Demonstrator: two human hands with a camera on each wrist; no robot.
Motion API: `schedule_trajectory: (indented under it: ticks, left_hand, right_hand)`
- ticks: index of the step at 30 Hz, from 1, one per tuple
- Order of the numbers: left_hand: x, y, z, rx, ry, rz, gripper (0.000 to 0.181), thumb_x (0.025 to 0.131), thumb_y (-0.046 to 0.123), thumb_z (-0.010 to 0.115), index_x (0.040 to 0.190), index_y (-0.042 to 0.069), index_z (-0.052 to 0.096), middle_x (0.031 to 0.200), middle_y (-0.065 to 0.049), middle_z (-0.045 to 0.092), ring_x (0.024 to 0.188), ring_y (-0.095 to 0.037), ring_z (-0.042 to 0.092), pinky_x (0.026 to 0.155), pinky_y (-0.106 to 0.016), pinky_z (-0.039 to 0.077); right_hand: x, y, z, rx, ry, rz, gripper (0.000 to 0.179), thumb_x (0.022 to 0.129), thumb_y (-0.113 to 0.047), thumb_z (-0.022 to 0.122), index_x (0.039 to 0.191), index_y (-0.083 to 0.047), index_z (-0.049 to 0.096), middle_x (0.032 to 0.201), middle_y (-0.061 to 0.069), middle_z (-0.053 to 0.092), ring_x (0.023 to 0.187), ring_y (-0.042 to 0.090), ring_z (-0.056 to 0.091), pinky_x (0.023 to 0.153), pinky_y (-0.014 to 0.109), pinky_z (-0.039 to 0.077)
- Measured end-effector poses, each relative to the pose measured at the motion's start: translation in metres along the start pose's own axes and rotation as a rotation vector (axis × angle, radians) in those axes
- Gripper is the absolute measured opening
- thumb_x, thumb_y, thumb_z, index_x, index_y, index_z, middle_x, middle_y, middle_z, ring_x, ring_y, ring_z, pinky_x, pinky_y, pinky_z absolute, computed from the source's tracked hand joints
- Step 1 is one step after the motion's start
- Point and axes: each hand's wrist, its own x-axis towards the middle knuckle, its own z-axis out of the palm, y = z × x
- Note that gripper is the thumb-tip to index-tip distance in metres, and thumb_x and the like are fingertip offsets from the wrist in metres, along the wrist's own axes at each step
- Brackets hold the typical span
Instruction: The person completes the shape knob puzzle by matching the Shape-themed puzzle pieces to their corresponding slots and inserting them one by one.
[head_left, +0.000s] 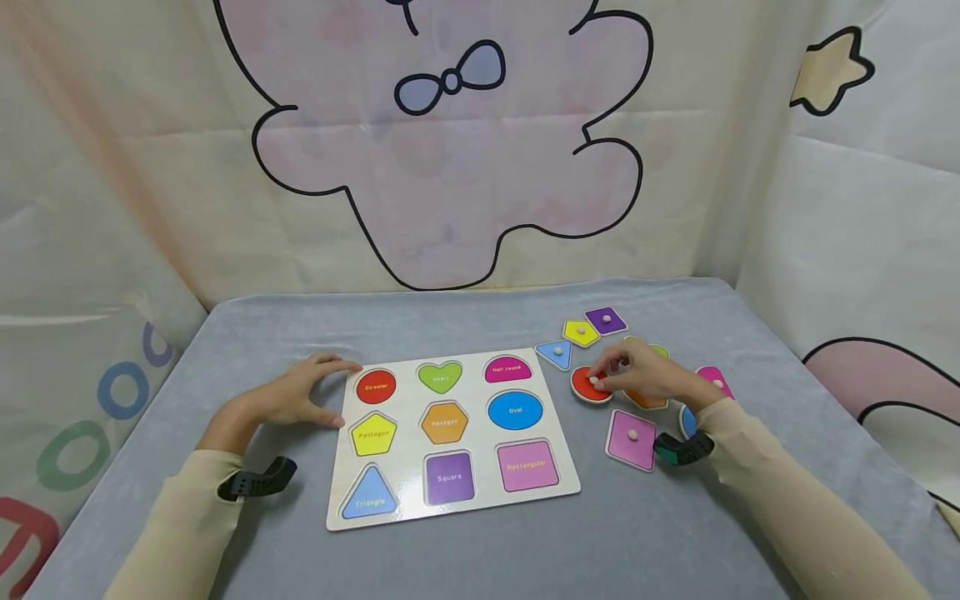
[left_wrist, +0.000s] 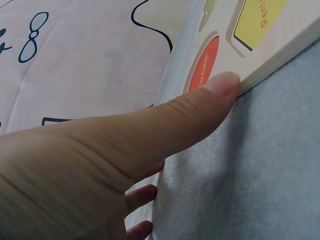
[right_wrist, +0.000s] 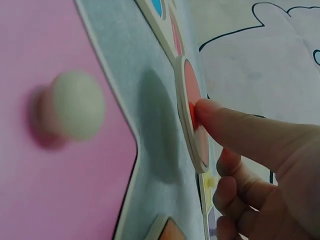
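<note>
My right hand pinches the small knob of a red round puzzle piece between thumb and fingers. In the right wrist view the red piece stands clear of the cloth, with its shadow beside it. The white shape board lies flat in the middle, its printed shapes labelled in words such as Circular, Heart and Square. At the board's left side is my left hand, fingers spread loosely. The left wrist view shows its thumb resting against the board's edge near the red Circular shape.
Right of the board lie a blue triangle piece, yellow pentagon, purple square and pink rectangle. Orange, blue and magenta pieces are partly covered by my right hand and arm. A printed curtain hangs behind.
</note>
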Motion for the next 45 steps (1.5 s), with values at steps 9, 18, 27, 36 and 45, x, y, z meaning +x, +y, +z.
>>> schedule_trajectory:
  ticks: [9, 18, 27, 36, 45]
  left_hand:
    - [0.002, 0.000, -0.001, -0.013, 0.001, -0.001, 0.087, 0.074, 0.039, 0.088, 0.149, 0.019, 0.048, 0.158, -0.029, 0.027, 0.142, -0.055, 0.024, 0.108, -0.080, 0.028]
    - [0.001, -0.003, -0.001, -0.005, -0.006, -0.006, 0.087, 0.075, 0.040, 0.088, 0.149, 0.021, 0.048, 0.158, -0.028, 0.027, 0.142, -0.055, 0.023, 0.108, -0.080, 0.027]
    - [0.002, -0.002, 0.000, 0.009, 0.002, -0.005, 0.088, 0.074, 0.041, 0.089, 0.149, 0.022, 0.048, 0.158, -0.028, 0.028, 0.142, -0.056, 0.025, 0.109, -0.080, 0.027]
    - [0.004, -0.001, 0.000, 0.007, 0.007, -0.002, 0.087, 0.074, 0.041, 0.088, 0.149, 0.022, 0.048, 0.159, -0.028, 0.028, 0.142, -0.055, 0.024, 0.108, -0.080, 0.027]
    - [0.001, -0.003, 0.001, 0.009, 0.013, 0.008, 0.087, 0.074, 0.040, 0.088, 0.149, 0.021, 0.049, 0.158, -0.029, 0.029, 0.142, -0.056, 0.026, 0.108, -0.080, 0.028]
  right_hand:
    - [0.011, -0.009, 0.002, 0.049, 0.053, 0.019, 0.016, 0.089, -0.013, 0.077, 0.103, -0.004, 0.078, 0.090, 0.008, 0.068, 0.082, 0.019, 0.051, 0.066, 0.022, 0.041]
    - [0.027, -0.027, 0.007, 0.109, 0.034, 0.064, 0.019, 0.090, -0.014, 0.077, 0.105, -0.004, 0.077, 0.081, 0.005, 0.058, 0.085, 0.021, 0.050, 0.065, 0.023, 0.039]
    - [0.049, -0.042, 0.015, 0.164, 0.016, 0.005, 0.018, 0.090, -0.009, 0.076, 0.104, 0.001, 0.076, 0.079, 0.004, 0.055, 0.082, 0.019, 0.049, 0.064, 0.021, 0.041]
    - [0.062, -0.051, 0.020, 0.150, 0.011, 0.038, 0.018, 0.090, -0.014, 0.076, 0.103, -0.001, 0.077, 0.078, 0.002, 0.052, 0.082, 0.020, 0.049, 0.062, 0.022, 0.043]
    - [0.076, -0.064, 0.029, 0.118, 0.030, 0.053, 0.016, 0.091, -0.016, 0.076, 0.102, -0.004, 0.078, 0.081, 0.003, 0.054, 0.084, 0.019, 0.049, 0.065, 0.023, 0.040]
